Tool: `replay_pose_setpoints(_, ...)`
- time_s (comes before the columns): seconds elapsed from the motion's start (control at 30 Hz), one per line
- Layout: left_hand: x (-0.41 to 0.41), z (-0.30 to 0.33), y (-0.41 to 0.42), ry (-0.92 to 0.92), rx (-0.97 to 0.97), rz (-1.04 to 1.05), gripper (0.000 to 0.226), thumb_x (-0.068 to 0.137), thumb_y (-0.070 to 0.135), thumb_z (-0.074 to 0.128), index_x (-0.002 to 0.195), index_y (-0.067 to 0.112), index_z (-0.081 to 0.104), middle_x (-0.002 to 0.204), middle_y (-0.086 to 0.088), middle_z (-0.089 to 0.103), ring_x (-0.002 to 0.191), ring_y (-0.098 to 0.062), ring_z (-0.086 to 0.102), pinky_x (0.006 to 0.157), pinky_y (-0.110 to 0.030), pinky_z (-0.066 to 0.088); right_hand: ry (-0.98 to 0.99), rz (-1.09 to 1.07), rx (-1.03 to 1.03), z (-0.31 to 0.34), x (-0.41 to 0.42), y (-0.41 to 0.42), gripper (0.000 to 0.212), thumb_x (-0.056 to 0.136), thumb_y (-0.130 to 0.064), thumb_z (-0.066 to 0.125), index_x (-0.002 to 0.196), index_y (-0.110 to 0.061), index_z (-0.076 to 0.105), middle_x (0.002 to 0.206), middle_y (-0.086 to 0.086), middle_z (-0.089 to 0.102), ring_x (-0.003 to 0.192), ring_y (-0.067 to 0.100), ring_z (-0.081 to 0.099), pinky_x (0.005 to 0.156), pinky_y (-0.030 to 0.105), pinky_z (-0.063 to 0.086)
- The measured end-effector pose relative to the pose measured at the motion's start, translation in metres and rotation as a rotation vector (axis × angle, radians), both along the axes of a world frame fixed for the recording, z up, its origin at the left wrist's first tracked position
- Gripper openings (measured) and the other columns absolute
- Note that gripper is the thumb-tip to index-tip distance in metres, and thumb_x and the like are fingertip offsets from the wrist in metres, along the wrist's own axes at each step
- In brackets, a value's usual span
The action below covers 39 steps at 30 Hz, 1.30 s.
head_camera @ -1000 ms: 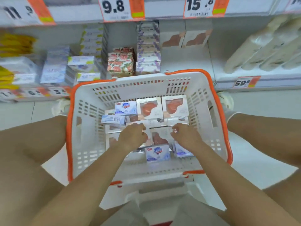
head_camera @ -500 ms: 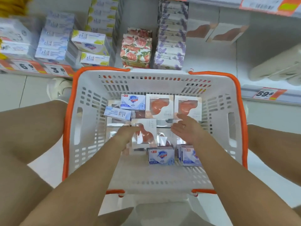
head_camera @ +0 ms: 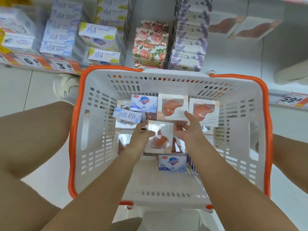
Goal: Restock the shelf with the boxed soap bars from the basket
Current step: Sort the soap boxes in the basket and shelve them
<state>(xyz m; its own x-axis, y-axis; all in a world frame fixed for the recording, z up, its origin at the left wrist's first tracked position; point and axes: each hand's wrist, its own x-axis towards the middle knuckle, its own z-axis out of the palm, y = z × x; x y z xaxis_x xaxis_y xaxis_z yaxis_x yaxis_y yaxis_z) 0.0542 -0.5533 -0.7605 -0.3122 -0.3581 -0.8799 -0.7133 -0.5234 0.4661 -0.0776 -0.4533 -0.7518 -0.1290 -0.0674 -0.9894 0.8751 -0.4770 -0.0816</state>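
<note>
A white basket with an orange rim (head_camera: 266, 130) sits between my knees, holding several boxed soap bars. My left hand (head_camera: 141, 133) grips the left edge of a white box with a pink soap window (head_camera: 160, 140), which is tilted up in the basket's middle. Beside that box's upper right corner, my right hand (head_camera: 189, 129) has its fingers extended, above two more pink-window boxes (head_camera: 173, 107) at the far side. Blue Safeguard boxes lie at the far left (head_camera: 144, 103) and the near middle (head_camera: 172, 162). Matching pink-window boxes (head_camera: 223, 25) stand on the shelf at upper right.
The bottom shelf ahead carries floral boxes (head_camera: 150, 45), lavender boxes (head_camera: 190, 40), yellow Safeguard boxes (head_camera: 100, 39) and blue-white boxes (head_camera: 58, 35). Orange price tags (head_camera: 64, 65) line its edge. Bare shelf space lies right of the pink-window boxes. My knees flank the basket.
The view has dropped and closed in on the bottom shelf. My left hand has tilted up the pink-window box. My right hand has opened and moved toward the basket's far side.
</note>
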Motion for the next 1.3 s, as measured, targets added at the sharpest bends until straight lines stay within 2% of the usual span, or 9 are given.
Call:
replay_pose_setpoints(0.07, 0.002, 0.002, 0.002, 0.014, -0.010, -0.037, 0.051, 0.081, 0.014, 0.072, 0.124, 0.021, 0.045, 0.109, -0.002, 0.061, 0.091, -0.015, 0.062, 0.069, -0.027, 0.050, 0.003, 0.151, 0.081, 0.002, 0.000, -0.001, 0.027, 0.076, -0.023, 0.078, 0.089, -0.009, 0.059, 0.081, 0.001, 0.055, 0.072, 0.011, 0.052, 0.066, 0.019, 0.047)
replay_pose_setpoints(0.17, 0.002, 0.005, 0.002, -0.018, -0.051, -0.217, 0.047, 0.074, 0.026, 0.078, 0.115, 0.011, 0.060, 0.103, -0.007, 0.068, 0.093, -0.023, 0.067, 0.077, -0.036, 0.056, 0.035, 0.321, 0.148, 0.012, -0.005, -0.002, 0.023, 0.076, -0.026, 0.079, 0.081, -0.014, 0.060, 0.076, -0.002, 0.057, 0.066, 0.009, 0.051, 0.059, 0.017, 0.039)
replay_pose_setpoints(0.33, -0.006, 0.037, -0.022, 0.098, -0.038, -0.487, 0.037, 0.075, 0.017, 0.078, 0.109, 0.016, 0.065, 0.099, 0.003, 0.069, 0.094, -0.015, 0.065, 0.073, -0.023, 0.051, 0.148, 0.404, 0.107, 0.048, -0.006, 0.012, 0.031, 0.076, -0.024, 0.078, 0.101, -0.014, 0.063, 0.089, 0.001, 0.064, 0.063, 0.010, 0.053, 0.055, 0.016, 0.041)
replay_pose_setpoints(0.43, -0.013, 0.067, -0.044, 0.149, 0.045, -0.526, 0.028, 0.078, 0.016, 0.075, 0.102, 0.025, 0.064, 0.101, 0.005, 0.070, 0.099, -0.013, 0.065, 0.081, -0.025, 0.049, 0.328, 0.421, 0.079, 0.076, -0.011, 0.026, 0.012, 0.083, -0.022, 0.071, 0.086, -0.018, 0.061, 0.076, 0.002, 0.059, 0.065, 0.011, 0.054, 0.058, 0.017, 0.044)
replay_pose_setpoints(0.63, -0.016, 0.114, -0.055, 0.241, 0.096, -0.391, 0.033, 0.077, 0.041, 0.069, 0.105, 0.024, 0.072, 0.096, 0.000, 0.072, 0.081, -0.015, 0.065, 0.072, -0.025, 0.047, 0.621, 0.415, 0.053, 0.135, -0.025, 0.075, 0.009, 0.090, -0.031, 0.061, 0.093, -0.022, 0.061, 0.092, 0.001, 0.064, 0.085, 0.013, 0.061, 0.071, 0.023, 0.049)
replay_pose_setpoints(0.83, -0.033, 0.170, -0.044, 0.394, 0.020, -0.251, 0.028, 0.081, 0.043, 0.068, 0.101, 0.024, 0.069, 0.079, 0.001, 0.064, 0.071, -0.017, 0.056, 0.071, -0.028, 0.044, 0.823, 0.668, 0.176, 0.183, -0.043, 0.114, 0.036, 0.084, -0.050, 0.061, 0.099, -0.018, 0.067, 0.101, 0.005, 0.069, 0.087, 0.019, 0.064, 0.087, 0.033, 0.048)
replay_pose_setpoints(0.97, -0.039, 0.209, -0.044, 0.468, -0.022, -0.355, 0.043, 0.051, 0.036, 0.076, 0.090, 0.018, 0.070, 0.090, -0.009, 0.068, 0.080, -0.022, 0.059, 0.078, -0.032, 0.049, 0.959, 0.846, 0.292, 0.225, -0.054, 0.121, 0.042, 0.082, -0.055, 0.060, 0.087, -0.015, 0.071, 0.083, 0.003, 0.074, 0.080, 0.020, 0.068, 0.074, 0.028, 0.051)
replay_pose_setpoints(1.2, -0.031, 0.241, -0.045, 0.572, -0.001, -0.366, 0.059, 0.048, 0.030, 0.077, 0.105, 0.016, 0.067, 0.103, -0.010, 0.071, 0.088, -0.025, 0.068, 0.087, -0.042, 0.055, 0.985, 1.047, 0.258, 0.263, -0.060, 0.114, 0.053, 0.083, -0.067, 0.048, 0.091, -0.019, 0.072, 0.088, 0.000, 0.075, 0.076, 0.016, 0.068, 0.066, 0.023, 0.050)
replay_pose_setpoints(1.3, -0.027, 0.248, -0.045, 0.564, -0.015, -0.377, 0.070, 0.046, 0.028, 0.079, 0.113, 0.014, 0.062, 0.098, -0.008, 0.072, 0.084, -0.021, 0.071, 0.070, -0.034, 0.059, 1.019, 1.226, 0.353, 0.267, -0.067, 0.113, 0.077, 0.068, -0.085, 0.041, 0.103, -0.024, 0.071, 0.105, -0.002, 0.073, 0.096, 0.018, 0.067, 0.092, 0.033, 0.048)
